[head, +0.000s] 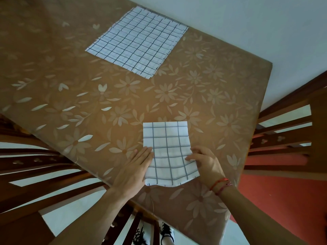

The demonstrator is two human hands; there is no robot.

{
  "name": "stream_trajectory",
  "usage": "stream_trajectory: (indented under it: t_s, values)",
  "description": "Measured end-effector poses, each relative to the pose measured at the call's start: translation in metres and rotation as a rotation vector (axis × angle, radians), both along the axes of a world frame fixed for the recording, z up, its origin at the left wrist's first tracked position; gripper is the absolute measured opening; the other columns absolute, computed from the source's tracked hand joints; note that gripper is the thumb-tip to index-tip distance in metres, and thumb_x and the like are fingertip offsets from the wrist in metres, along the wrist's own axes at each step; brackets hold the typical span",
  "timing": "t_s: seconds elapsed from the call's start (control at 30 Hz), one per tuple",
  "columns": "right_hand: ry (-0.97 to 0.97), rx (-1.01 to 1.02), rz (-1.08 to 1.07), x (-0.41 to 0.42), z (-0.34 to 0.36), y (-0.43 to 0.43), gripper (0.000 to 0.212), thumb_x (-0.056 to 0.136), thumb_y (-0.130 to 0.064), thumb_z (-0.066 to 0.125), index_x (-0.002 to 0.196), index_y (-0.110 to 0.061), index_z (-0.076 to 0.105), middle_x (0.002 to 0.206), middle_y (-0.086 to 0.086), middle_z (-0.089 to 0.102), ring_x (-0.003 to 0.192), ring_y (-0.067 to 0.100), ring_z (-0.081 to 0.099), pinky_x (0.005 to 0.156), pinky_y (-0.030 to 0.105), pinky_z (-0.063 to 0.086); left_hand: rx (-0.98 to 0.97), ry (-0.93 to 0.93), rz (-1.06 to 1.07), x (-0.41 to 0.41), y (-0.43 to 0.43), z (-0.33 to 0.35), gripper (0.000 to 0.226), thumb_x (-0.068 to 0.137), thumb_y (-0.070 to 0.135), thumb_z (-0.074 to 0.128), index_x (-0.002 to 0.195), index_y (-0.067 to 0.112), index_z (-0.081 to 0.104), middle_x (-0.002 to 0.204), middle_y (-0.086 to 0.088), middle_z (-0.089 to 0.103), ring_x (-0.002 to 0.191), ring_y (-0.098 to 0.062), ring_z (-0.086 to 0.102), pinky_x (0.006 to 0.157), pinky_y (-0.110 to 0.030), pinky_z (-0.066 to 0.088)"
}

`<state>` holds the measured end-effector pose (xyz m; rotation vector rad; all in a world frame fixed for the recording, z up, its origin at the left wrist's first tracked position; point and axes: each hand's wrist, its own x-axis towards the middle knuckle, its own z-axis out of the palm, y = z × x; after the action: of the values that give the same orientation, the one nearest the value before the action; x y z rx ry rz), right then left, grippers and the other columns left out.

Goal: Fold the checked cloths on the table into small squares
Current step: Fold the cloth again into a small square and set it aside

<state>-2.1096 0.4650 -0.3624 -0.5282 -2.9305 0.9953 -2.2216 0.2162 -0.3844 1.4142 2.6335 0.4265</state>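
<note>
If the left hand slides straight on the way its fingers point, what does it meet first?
The folded checked cloth: the left hand lies flat with its fingertips at that cloth's left edge, so it would likely ride onto it at once.

Head view looks steeply down, close over the table [194, 96] corner.

One folded checked cloth [166, 138], one flat checked cloth [138, 43], one left hand [136, 168], one right hand [207, 163], one table [177, 96]
</note>
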Motion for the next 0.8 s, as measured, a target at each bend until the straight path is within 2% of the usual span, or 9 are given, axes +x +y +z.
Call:
stream_trajectory:
  t_s: [0.07, 0.2, 0.3, 0.37, 0.43, 0.5, 0.57, 0.67, 0.8]
  values:
    - [0.058, 0.039, 0.03, 0.001, -0.002, 0.004, 0.03, 0.073, 0.006, 0.068, 0.087, -0.019, 0.076, 0.109, -0.004, 0.066, 0.105, 0.021, 0.06, 0.08, 0.036, 0.054, 0.048, 0.025, 0.017, 0.0, -0.003, -0.001, 0.061, 0.074, -0.001, 0.073, 0.133, 0.003, 0.056, 0.141, -0.011, 0.053, 0.137, -0.025, 0.043, 0.112, -0.041, 0.024]
    - [0.12, 0.062, 0.029, -0.001, 0.003, 0.005, 0.034, 0.056, 0.007, 0.081, 0.079, -0.018, 0.074, 0.089, -0.004, 0.072, 0.086, 0.01, 0.061, 0.072, 0.032, 0.054, 0.186, 0.066, 0.088, -0.004, -0.008, -0.001, 0.026, 0.085, 0.011, 0.065, 0.111, 0.009, 0.068, 0.115, -0.001, 0.066, 0.116, -0.02, 0.056, 0.111, -0.043, 0.034]
    - [0.087, 0.035, -0.005, -0.005, 0.005, 0.005, 0.023, 0.065, 0.001, 0.078, 0.076, -0.018, 0.074, 0.079, -0.006, 0.07, 0.08, 0.009, 0.061, 0.068, 0.034, 0.055, 0.23, 0.05, 0.111, -0.007, -0.007, 0.001, 0.027, 0.087, 0.016, 0.046, 0.098, 0.012, 0.07, 0.098, 0.002, 0.066, 0.098, -0.019, 0.06, 0.105, -0.044, 0.041]
    - [0.048, 0.013, -0.028, -0.005, 0.009, 0.004, 0.022, 0.068, -0.001, 0.077, 0.075, -0.021, 0.073, 0.078, -0.009, 0.069, 0.078, 0.009, 0.061, 0.067, 0.036, 0.054, 0.234, 0.042, 0.136, -0.009, -0.007, 0.001, 0.022, 0.088, 0.016, 0.05, 0.095, 0.013, 0.07, 0.094, 0.003, 0.066, 0.096, -0.018, 0.06, 0.103, -0.044, 0.043]
    - [-0.041, -0.005, -0.092, -0.012, 0.023, 0.005, 0.034, 0.074, 0.0, 0.072, 0.06, -0.03, 0.067, 0.069, -0.012, 0.065, 0.07, 0.0, 0.06, 0.064, 0.032, 0.052, 0.245, 0.023, 0.179, -0.01, -0.004, 0.001, 0.011, 0.084, 0.01, 0.065, 0.092, 0.013, 0.07, 0.092, 0.003, 0.067, 0.095, -0.019, 0.061, 0.1, -0.043, 0.045]
    - [-0.131, 0.034, -0.095, -0.021, 0.025, -0.001, 0.058, 0.085, 0.007, 0.062, 0.035, -0.021, 0.054, 0.05, -0.016, 0.056, 0.049, -0.013, 0.054, 0.06, 0.02, 0.05, 0.235, 0.012, 0.222, -0.012, 0.0, 0.004, 0.012, 0.08, 0.007, 0.072, 0.09, 0.014, 0.071, 0.087, 0.004, 0.068, 0.092, -0.018, 0.061, 0.094, -0.04, 0.046]
    - [-0.229, 0.009, -0.098, -0.028, 0.024, 0.0, 0.062, 0.089, -0.007, 0.062, 0.031, -0.028, 0.052, 0.046, -0.02, 0.051, 0.043, -0.014, 0.05, 0.054, 0.019, 0.046, 0.24, 0.028, 0.25, -0.012, 0.003, 0.009, 0.006, 0.082, 0.01, 0.072, 0.085, 0.014, 0.07, 0.078, 0.007, 0.066, 0.085, -0.015, 0.059, 0.088, -0.036, 0.046]
    - [-0.138, 0.039, -0.142, -0.032, 0.004, 0.011, 0.019, 0.083, -0.044, 0.066, 0.072, -0.029, 0.064, 0.061, -0.011, 0.059, 0.057, 0.0, 0.055, 0.054, 0.021, 0.038, 0.261, -0.01, 0.354, -0.014, 0.009, 0.017, 0.011, 0.083, 0.017, 0.073, 0.079, 0.016, 0.063, 0.069, 0.012, 0.056, 0.07, -0.01, 0.05, 0.082, -0.031, 0.045]
    - [-0.109, 0.002, -0.197, -0.05, 0.005, 0.009, 0.023, 0.083, -0.046, 0.062, 0.088, -0.024, 0.066, 0.072, -0.009, 0.064, 0.067, 0.006, 0.06, 0.058, 0.024, 0.043, 0.259, -0.064, 0.447, -0.017, 0.016, 0.021, 0.015, 0.084, 0.019, 0.073, 0.091, 0.014, 0.061, 0.072, 0.008, 0.062, 0.069, -0.014, 0.054, 0.078, -0.036, 0.045]
